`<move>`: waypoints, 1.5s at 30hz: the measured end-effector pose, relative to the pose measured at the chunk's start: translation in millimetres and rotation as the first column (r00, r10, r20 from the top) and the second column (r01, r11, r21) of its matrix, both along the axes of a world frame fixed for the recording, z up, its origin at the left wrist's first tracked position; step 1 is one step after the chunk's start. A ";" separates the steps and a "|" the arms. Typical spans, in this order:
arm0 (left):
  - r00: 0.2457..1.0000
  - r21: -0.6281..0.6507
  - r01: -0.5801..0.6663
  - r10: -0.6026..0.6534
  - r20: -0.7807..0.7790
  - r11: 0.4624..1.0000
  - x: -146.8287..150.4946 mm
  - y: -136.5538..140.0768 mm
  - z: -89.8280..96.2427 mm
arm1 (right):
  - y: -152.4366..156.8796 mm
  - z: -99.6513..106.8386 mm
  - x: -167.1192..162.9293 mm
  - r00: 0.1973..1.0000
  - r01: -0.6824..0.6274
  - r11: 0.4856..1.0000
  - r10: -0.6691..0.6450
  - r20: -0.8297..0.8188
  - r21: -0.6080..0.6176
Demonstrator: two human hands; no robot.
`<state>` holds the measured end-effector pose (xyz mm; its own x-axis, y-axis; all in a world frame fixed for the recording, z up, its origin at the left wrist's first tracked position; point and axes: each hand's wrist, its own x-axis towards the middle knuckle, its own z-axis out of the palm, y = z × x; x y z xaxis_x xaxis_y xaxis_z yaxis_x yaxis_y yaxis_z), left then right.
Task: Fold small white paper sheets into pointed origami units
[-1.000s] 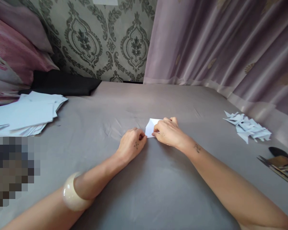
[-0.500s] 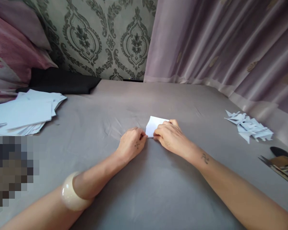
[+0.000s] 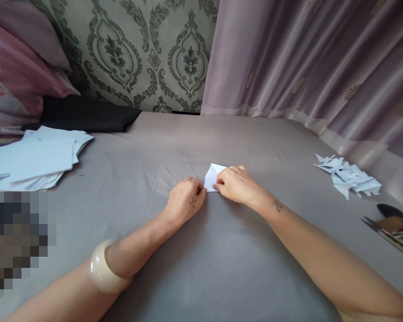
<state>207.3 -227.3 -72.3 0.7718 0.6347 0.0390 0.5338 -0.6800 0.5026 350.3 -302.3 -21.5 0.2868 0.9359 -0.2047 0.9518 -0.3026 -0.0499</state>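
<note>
OK so, the small white paper (image 3: 212, 180) is lying on the grey bedsheet (image 3: 174, 152) between the two hands, and both are touching it, so neither is sitting nearer. Taking twelve as straight away from the person: from the left hand (image 3: 184, 201) the paper is lying at two o'clock, with its near left corner meeting thumb and finger; from the right hand (image 3: 237, 183) it is showing at nine o'clock, with the rest being hidden under the fingers. Near edge is running roughly nine to three; can't confirm the long axis, as the right hand is covering that end. Left is holding narrow, pinching the corner. Right is curling over the paper, thumb and fingers gripping it. Loose sheets (image 3: 36, 154) are lying well apart towards ten o'clock, folded paper pieces (image 3: 351, 177) well apart at three.
</note>
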 end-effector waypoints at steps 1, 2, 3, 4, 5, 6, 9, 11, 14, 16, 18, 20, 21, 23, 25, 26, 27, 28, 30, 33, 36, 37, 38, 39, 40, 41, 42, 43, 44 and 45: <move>1.000 0.001 -0.002 0.002 -0.003 1.000 0.1 0.1 -0.2 | 0.5 0.1 0.3 1.000 0.004 1.000 -0.004 -0.001 -0.002; 1.000 0.004 -0.002 0.002 -0.004 1.000 0.2 0.0 -0.5 | 0.9 0.3 0.6 1.000 0.005 1.000 -0.005 -0.003 -0.003; 1.000 0.010 -0.003 0.004 -0.005 1.000 0.2 -0.2 -0.8 | 1.2 0.6 0.8 1.000 0.003 1.000 -0.003 -0.005 -0.004; 1.000 0.016 -0.004 0.004 -0.006 1.000 0.2 -0.6 -1.1 | 1.4 1.1 0.9 1.000 0.001 1.000 -0.001 -0.007 -0.007; 1.000 0.021 -0.005 0.005 -0.008 1.000 0.3 -1.0 -1.1 | 1.8 1.6 0.8 1.000 0.000 1.000 0.000 -0.008 -0.012; 1.000 0.026 -0.006 0.006 -0.011 1.000 0.4 -1.4 -1.0 | 2.2 2.1 0.5 1.000 0.000 1.000 -0.001 -0.007 -0.020; 1.000 0.033 -0.008 0.009 -0.027 0.999 1.4 -2.1 0.2 | 3.9 3.2 -0.1 1.000 0.001 0.999 -0.001 -0.001 -0.045; 0.999 0.030 -0.012 0.013 -0.040 0.999 2.1 -1.7 0.1 | 5.0 3.1 0.3 1.000 0.001 0.998 -0.001 -0.003 -0.057; 0.999 0.022 -0.007 0.008 -0.051 1.000 2.1 0.5 -3.8 | 5.7 2.3 1.4 1.000 0.009 0.998 -0.010 -0.019 -0.064; 0.999 0.062 0.039 -0.038 -0.015 0.997 1.3 2.5 -7.9 | 6.1 2.4 1.6 0.999 0.016 0.997 -0.018 -0.027 -0.071; 0.985 0.160 0.157 -0.167 0.050 0.975 0.4 4.6 -11.3 | 6.9 3.4 1.1 0.999 0.019 0.997 -0.021 -0.034 -0.070; 0.933 0.250 0.319 -0.349 0.084 0.914 -0.2 6.2 -12.6 | 8.2 5.0 0.7 0.999 0.017 0.998 -0.020 -0.050 -0.060; 0.901 0.273 0.391 -0.426 0.082 0.879 -0.4 6.7 -12.5 | 8.8 5.7 1.0 0.998 0.015 0.998 -0.018 -0.060 -0.054; 0.854 0.286 0.482 -0.517 0.057 0.828 -0.8 7.3 -11.1 | 8.6 7.0 3.6 0.997 0.007 0.998 -0.012 -0.079 -0.059; 0.844 0.299 0.509 -0.536 0.010 0.807 -1.4 7.4 -9.3 | 4.9 7.4 8.6 0.990 -0.014 1.000 0.011 -0.138 -0.022; 0.843 0.307 0.516 -0.537 -0.019 0.800 -1.9 7.4 -8.5 | 1.1 7.2 11.6 0.982 -0.017 0.999 0.025 -0.185 0.042; 0.842 0.313 0.522 -0.537 -0.045 0.793 -2.4 7.4 -7.7 | -4.0 6.4 14.2 0.969 -0.007 0.988 0.045 -0.243 0.155; 0.840 0.318 0.530 -0.538 -0.068 0.787 -2.9 7.5 -7.1 | -10.3 5.1 16.2 0.954 0.032 0.953 0.060 -0.293 0.300; 0.833 0.324 0.543 -0.545 -0.092 0.775 -3.8 7.9 -6.5 | -25.4 -0.3 17.0 0.940 0.184 0.825 0.012 -0.341 0.535; 0.823 0.336 0.556 -0.559 -0.099 0.760 -4.4 9.0 -7.1 | -47.9 -16.0 9.6 0.901 0.389 0.743 -0.184 -0.393 0.545; 0.816 0.350 0.564 -0.571 -0.095 0.748 -4.3 10.3 -9.4 | -60.5 -35.9 -1.9 0.896 0.380 0.801 -0.195 -0.399 0.463; 0.812 0.356 0.567 -0.576 -0.090 0.743 -4.2 10.8 -10.2 | -61.9 -41.4 -5.2 0.902 0.368 0.804 -0.187 -0.389 0.467; 0.809 0.360 0.569 -0.582 -0.085 0.739 -4.0 11.2 -11.0 | -62.2 -45.8 -7.9 0.906 0.358 0.808 -0.180 -0.382 0.467; 0.806 0.364 0.571 -0.587 -0.079 0.736 -3.8 11.6 -11.7 | -61.9 -48.9 -10.0 0.910 0.349 0.811 -0.173 -0.376 0.470; 0.803 0.366 0.574 -0.591 -0.075 0.733 -3.6 12.0 -12.2 | -61.2 -50.9 -11.5 0.912 0.340 0.816 -0.165 -0.375 0.468; 0.801 0.367 0.576 -0.595 -0.074 0.730 -3.4 12.3 -12.5 | -60.7 -52.1 -12.6 0.914 0.331 0.821 -0.156 -0.376 0.465; 0.799 0.368 0.578 -0.596 -0.076 0.728 -3.1 12.5 -12.7 | -60.3 -52.6 -13.5 0.914 0.324 0.825 -0.146 -0.379 0.464; 0.798 0.367 0.581 -0.598 -0.080 0.726 -2.9 12.5 -12.7 | -60.4 -52.9 -14.1 0.914 0.317 0.827 -0.136 -0.382 0.464; 0.796 0.366 0.584 -0.599 -0.084 0.725 -2.7 12.2 -12.6 | -60.8 -53.1 -14.6 0.914 0.312 0.828 -0.127 -0.385 0.467; 0.797 0.365 0.583 -0.598 -0.085 0.726 -2.7 11.8 -12.5 | -61.4 -53.4 -15.1 0.915 0.305 0.829 -0.118 -0.386 0.469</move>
<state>204.7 -215.5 -84.8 0.9791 -0.0143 0.2028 -0.0501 -0.9838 0.1723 335.2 -363.7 -74.8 0.4934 0.8539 0.1656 0.7654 -0.3358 -0.5491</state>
